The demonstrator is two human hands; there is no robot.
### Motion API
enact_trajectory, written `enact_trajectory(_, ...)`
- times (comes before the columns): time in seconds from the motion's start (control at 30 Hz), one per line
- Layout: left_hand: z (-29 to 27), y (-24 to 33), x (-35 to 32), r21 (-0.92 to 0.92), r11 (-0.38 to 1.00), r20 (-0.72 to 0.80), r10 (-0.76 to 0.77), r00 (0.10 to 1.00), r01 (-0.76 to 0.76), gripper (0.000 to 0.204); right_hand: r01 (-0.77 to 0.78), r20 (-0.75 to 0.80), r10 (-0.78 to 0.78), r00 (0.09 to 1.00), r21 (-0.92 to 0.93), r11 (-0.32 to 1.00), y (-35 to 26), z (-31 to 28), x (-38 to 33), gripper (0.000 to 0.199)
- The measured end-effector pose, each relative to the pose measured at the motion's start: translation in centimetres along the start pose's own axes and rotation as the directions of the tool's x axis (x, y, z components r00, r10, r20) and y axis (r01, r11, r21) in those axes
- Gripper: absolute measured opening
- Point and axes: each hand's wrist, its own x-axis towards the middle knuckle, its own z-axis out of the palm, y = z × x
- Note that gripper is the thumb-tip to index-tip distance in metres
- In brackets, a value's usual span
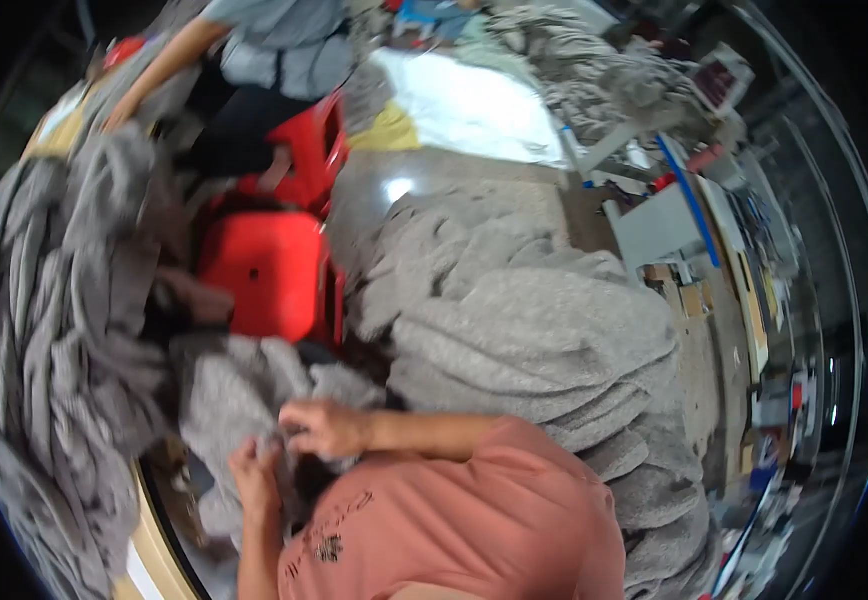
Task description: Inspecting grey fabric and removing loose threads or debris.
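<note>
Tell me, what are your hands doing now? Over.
Both hands, left and right, gripping grey knit cloth. Red stool just beyond. Grey pile alongside.

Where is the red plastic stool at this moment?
In the head view, the red plastic stool stands left of centre, above both hands, between the grey fabric heap on the left and the large grey fabric pile on the right.

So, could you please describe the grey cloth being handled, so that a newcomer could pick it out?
Start at the red stool left of centre. Just below it lies the grey cloth, gripped by the left hand and right hand. Unlike the piles beside it, it is the only cloth held.
</note>
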Motion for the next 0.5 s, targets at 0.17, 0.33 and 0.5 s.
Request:
enact_trajectory(0.17, -3.1, -2.9, 4.9, 0.096, 0.987, -0.196, 0.147, 0.97, -0.13, 0.013, -0.08, -0.238, 0.0, 0.971, -0.327, 0.942, 2.5, -4.5, -2.9, 0.035)
enact_trajectory(0.33, -4.3, -8.0, 7.3, 0.09, 0.995, -0.194, 0.057, 0.979, -0.04, 0.012, -0.322, -0.525, 0.216, 0.823, -0.118, 0.94, 8.0, -8.4, -6.8, 0.011)
enact_trajectory(0.5, -3.6, -7.1, 5.7, 0.057, 0.99, -0.27, 0.139, 0.953, -0.129, 0.01, -0.314, -0.053, 0.311, 0.949, -0.246, 0.917, 5.4, -9.3, -8.3, 0.02)
